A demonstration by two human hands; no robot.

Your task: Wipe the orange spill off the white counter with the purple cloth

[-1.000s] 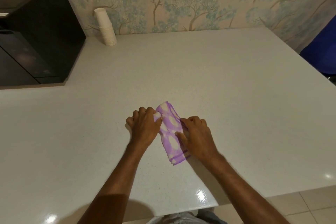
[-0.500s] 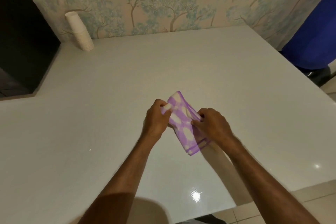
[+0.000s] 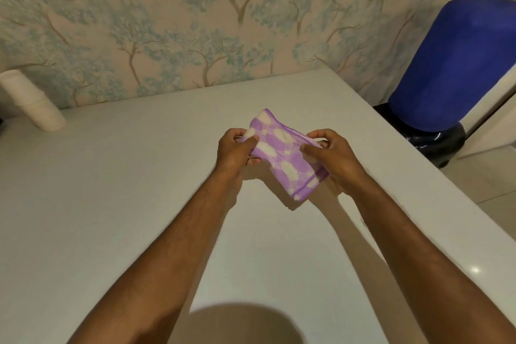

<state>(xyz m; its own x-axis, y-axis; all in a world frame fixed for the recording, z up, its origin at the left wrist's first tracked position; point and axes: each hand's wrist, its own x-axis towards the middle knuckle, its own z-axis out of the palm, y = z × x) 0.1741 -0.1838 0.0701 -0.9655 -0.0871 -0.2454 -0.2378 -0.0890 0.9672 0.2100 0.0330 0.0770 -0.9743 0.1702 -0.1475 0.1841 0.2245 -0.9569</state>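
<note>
A wall papered with pale blue trees is met by the far edge of the white worktop. The right edge is bordered by tiled floor, where a blue container is set close by. A stack of paper cups is kept at the far left corner, well apart from the hands, and broad bare surface is left all around. The purple cloth, folded, is held up above the worktop between both hands. Its left end is pinched by the left hand, its right side is clamped by the fingers of the right hand, and its near end is left hanging free.
</note>
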